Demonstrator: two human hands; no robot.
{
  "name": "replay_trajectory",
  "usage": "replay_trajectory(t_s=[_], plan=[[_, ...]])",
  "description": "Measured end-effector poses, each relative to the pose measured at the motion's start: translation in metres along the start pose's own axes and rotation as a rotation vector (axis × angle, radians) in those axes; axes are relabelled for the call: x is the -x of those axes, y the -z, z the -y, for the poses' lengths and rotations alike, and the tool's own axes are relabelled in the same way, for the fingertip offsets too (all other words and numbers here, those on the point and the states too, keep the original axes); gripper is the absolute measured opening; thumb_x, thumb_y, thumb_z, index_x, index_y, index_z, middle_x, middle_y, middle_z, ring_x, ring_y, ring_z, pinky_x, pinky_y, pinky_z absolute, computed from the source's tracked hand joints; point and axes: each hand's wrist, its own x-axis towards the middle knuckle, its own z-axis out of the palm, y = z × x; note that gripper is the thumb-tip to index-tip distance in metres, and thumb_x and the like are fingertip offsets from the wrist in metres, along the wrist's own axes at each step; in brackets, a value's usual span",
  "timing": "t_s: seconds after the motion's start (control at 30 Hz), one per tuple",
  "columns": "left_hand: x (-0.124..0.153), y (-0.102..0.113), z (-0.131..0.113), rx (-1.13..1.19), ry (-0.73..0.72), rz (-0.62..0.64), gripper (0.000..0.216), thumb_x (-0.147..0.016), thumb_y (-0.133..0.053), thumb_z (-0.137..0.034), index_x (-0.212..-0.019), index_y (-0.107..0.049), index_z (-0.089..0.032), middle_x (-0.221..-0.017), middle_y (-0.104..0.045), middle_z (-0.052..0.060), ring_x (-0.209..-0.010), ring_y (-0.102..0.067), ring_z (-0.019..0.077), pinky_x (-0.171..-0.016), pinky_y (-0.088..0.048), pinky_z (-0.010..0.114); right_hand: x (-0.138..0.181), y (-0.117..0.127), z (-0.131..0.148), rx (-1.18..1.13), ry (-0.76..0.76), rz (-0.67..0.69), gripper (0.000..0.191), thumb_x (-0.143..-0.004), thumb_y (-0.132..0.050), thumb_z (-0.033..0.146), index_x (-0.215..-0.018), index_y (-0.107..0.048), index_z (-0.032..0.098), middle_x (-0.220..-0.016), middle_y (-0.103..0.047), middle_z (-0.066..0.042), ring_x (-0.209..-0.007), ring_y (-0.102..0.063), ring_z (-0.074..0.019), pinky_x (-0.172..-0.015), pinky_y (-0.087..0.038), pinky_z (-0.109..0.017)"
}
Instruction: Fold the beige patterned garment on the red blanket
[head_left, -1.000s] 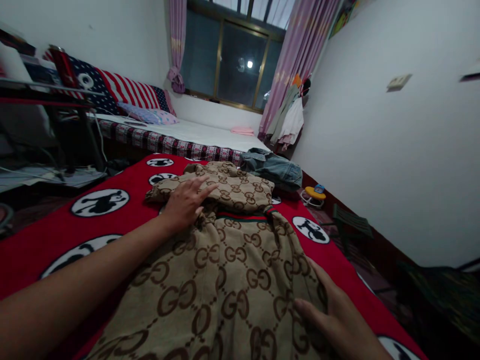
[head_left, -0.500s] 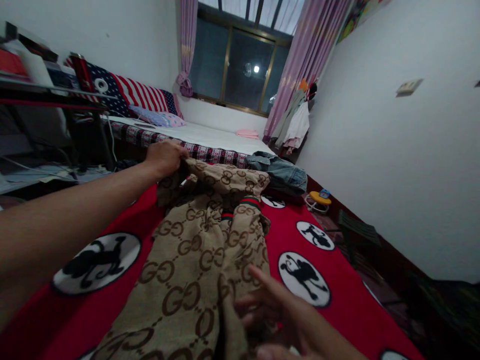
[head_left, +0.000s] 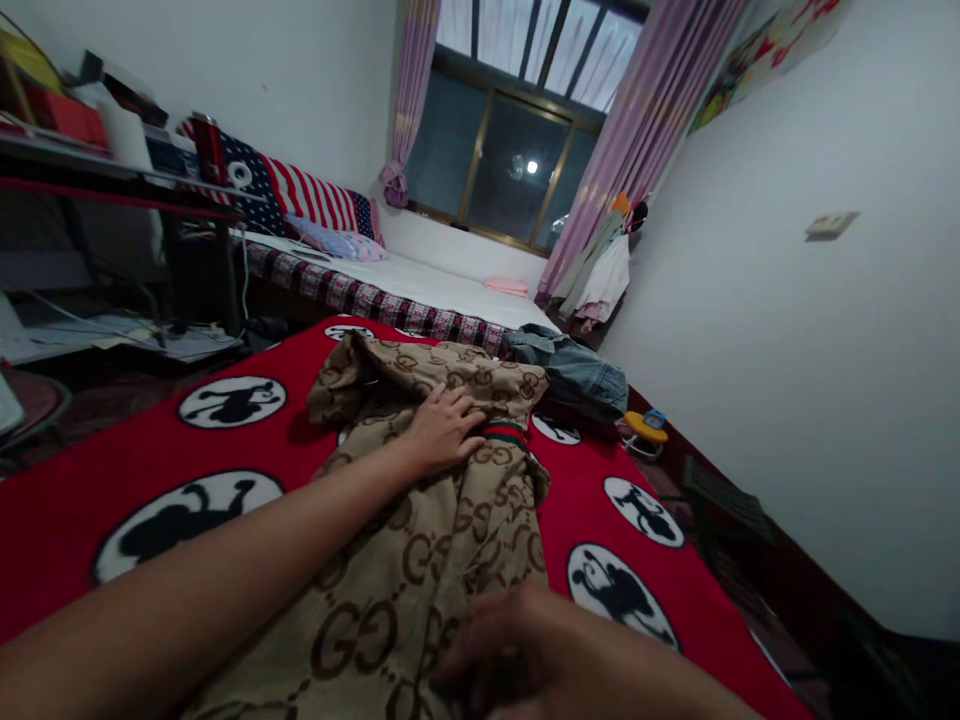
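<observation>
A tan jacket with a brown double-G print lies spread lengthwise before me, its far part folded over. Green and red striped trim shows near the fold. My left hand rests on the jacket beside that trim, fingers stretched out and nothing gripped. At the bottom of the view, my right hand is over the near right part of the jacket. Its fingers bend down toward the cloth; blur and the hand itself hide their tips, so I cannot tell whether they hold fabric.
Under the jacket is a red blanket with round white patches and black figures. Folded denim lies at its far right corner. Beyond stands a white-topped bed. A cluttered desk is at left; a yellow stool stands right.
My left hand has let go of the jacket's far left edge and moved right and nearer, onto the cloth. My right hand's spread fingers have bent downward. The view has shifted slightly.
</observation>
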Motion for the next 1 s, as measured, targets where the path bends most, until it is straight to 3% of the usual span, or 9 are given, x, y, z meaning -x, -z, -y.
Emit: replay_trajectory(t_s=[0.1,0.17,0.27,0.37,0.47,0.53,0.63,0.8,1.0], plan=[[0.010,-0.019,0.002,0.010,0.154,-0.028,0.030,-0.090,-0.052,-0.040,-0.101,-0.070,-0.020,-0.111,-0.064,0.011,-0.112,-0.052,0.0280,-0.100,-0.037,0.046,-0.005,0.043,-0.023,-0.251,-0.100,-0.380,0.033,-0.080,-0.064,0.045,-0.086,-0.072,0.014,-0.068,-0.065,-0.001,-0.056,-0.057,-0.0108,-0.052,-0.044,-0.020],[0.013,-0.022,0.004,0.011,0.205,-0.064,0.026,-0.088,-0.055,-0.036,-0.101,-0.069,-0.017,-0.106,-0.063,0.011,-0.105,-0.053,0.0278,-0.095,-0.040,0.044,-0.016,0.075,-0.054,-0.216,-0.107,-0.769,0.029,-0.076,-0.064,0.041,-0.084,-0.069,0.013,-0.067,-0.064,-0.001,-0.055,-0.056,-0.0104,-0.052,-0.045,-0.021],[0.012,-0.020,0.006,0.004,0.214,-0.117,0.021,-0.085,-0.057,-0.024,-0.101,-0.068,-0.016,-0.103,-0.062,0.011,-0.101,-0.053,0.0268,-0.092,-0.042,0.042,-0.038,0.124,-0.101,-0.245,-0.153,-1.181,0.033,-0.066,-0.064,0.035,-0.090,-0.065,0.013,-0.074,-0.066,-0.003,-0.051,-0.057,-0.0109,-0.047,-0.044,-0.022],[0.011,-0.016,0.006,0.018,0.167,-0.165,0.020,-0.084,-0.053,-0.012,-0.095,-0.070,-0.016,-0.098,-0.063,0.009,-0.099,-0.054,0.0242,-0.090,-0.043,0.038,-0.063,0.166,-0.126,-0.313,-0.125,-1.424,0.042,-0.062,-0.059,0.034,-0.099,-0.061,0.013,-0.090,-0.067,-0.007,-0.051,-0.058,-0.0106,-0.045,-0.046,-0.023],[0.013,-0.011,0.005,0.025,0.109,-0.145,0.017,-0.083,-0.054,-0.012,-0.081,-0.070,-0.017,-0.091,-0.064,0.008,-0.096,-0.056,0.0239,-0.085,-0.044,0.038,-0.087,0.200,-0.124,-0.270,-0.004,-1.532,0.044,-0.070,-0.053,0.040,-0.104,-0.060,0.013,-0.101,-0.066,-0.009,-0.050,-0.058,-0.0090,-0.043,-0.045,-0.021],[0.015,-0.008,0.004,0.034,0.088,-0.082,0.013,-0.079,-0.057,-0.013,-0.073,-0.068,-0.017,-0.087,-0.064,0.008,-0.093,-0.058,0.0240,-0.080,-0.044,0.037,-0.102,0.218,-0.116,-0.218,0.017,-1.503,0.043,-0.078,-0.047,0.043,-0.107,-0.061,0.014,-0.103,-0.067,-0.009,-0.052,-0.058,-0.0083,-0.044,-0.044,-0.020],[0.016,-0.007,0.001,0.065,0.126,0.007,0.010,-0.078,-0.057,-0.015,-0.077,-0.067,-0.017,-0.083,-0.066,0.007,-0.086,-0.062,0.0233,-0.075,-0.045,0.036,-0.121,0.233,-0.107,-0.121,-0.154,-1.231,0.040,-0.085,-0.047,0.041,-0.112,-0.062,0.016,-0.089,-0.070,-0.004,-0.051,-0.056,-0.0077,-0.044,-0.043,-0.017],[0.013,-0.011,0.000,0.052,0.393,0.072,0.043,-0.092,-0.041,-0.022,-0.134,-0.052,-0.016,-0.080,-0.071,0.008,-0.075,-0.068,0.0224,-0.066,-0.046,0.032,-0.133,0.235,-0.104,-0.083,-0.365,-0.788,0.023,-0.072,-0.068,0.024,-0.092,-0.073,0.012,-0.045,-0.053,0.004,-0.036,-0.044,-0.0069,-0.037,-0.033,-0.016],[0.007,-0.012,0.002,0.015,0.586,0.130,0.062,-0.090,-0.050,-0.033,-0.149,-0.035,-0.020,-0.083,-0.073,0.010,-0.079,-0.070,0.0264,-0.067,-0.049,0.033,-0.134,0.237,-0.093,0.281,-0.381,-0.499,0.074,-0.065,-0.061,0.004,-0.136,-0.053,0.023,-0.054,-0.059,0.008,-0.038,-0.045,-0.0057,-0.039,-0.034,-0.014]])
